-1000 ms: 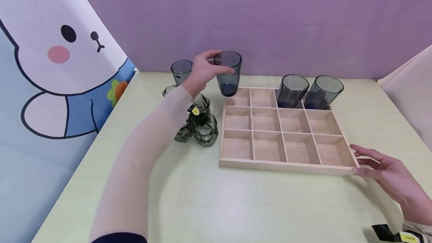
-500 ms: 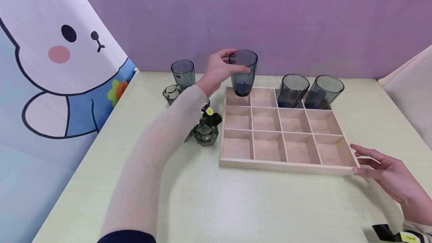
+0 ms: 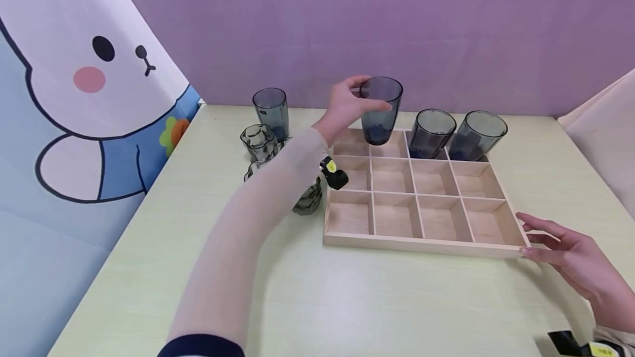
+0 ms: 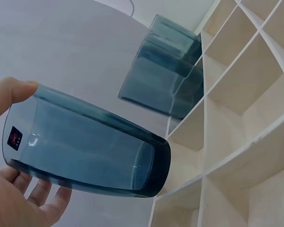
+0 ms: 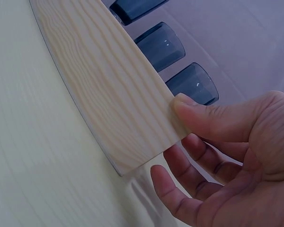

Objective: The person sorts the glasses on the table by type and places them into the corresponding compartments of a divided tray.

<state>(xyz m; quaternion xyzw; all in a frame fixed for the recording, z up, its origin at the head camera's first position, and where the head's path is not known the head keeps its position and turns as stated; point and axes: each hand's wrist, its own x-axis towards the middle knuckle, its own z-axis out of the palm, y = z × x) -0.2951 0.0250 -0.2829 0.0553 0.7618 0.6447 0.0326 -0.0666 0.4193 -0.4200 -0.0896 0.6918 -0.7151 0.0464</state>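
Observation:
My left hand (image 3: 342, 108) grips a blue-grey glass tumbler (image 3: 382, 121) near its rim, thumb on one side and fingers on the other. The tumbler is upright, its base over the second back compartment from the left of a wooden divided tray (image 3: 421, 248). In the left wrist view, the tumbler (image 4: 94, 146) shows a small dark label near its rim. At the tray's front right corner, my right hand (image 3: 570, 255) holds the wood between thumb and fingers. Two similar tumblers, one (image 3: 430, 139) and another (image 3: 473, 141), lean in the back compartments on the right.
Another blue-grey tumbler (image 3: 272, 112) stands on the table at back left. Before it sit several wavy dark glass cups (image 3: 259, 142), partly hidden by my left sleeve (image 3: 258, 219). A purple backdrop (image 3: 397, 26) rises behind the table (image 3: 357, 302).
My left hand has carried the tumbler to the right, from above the tray's back left corner to the second back compartment. My right hand stays at the tray corner.

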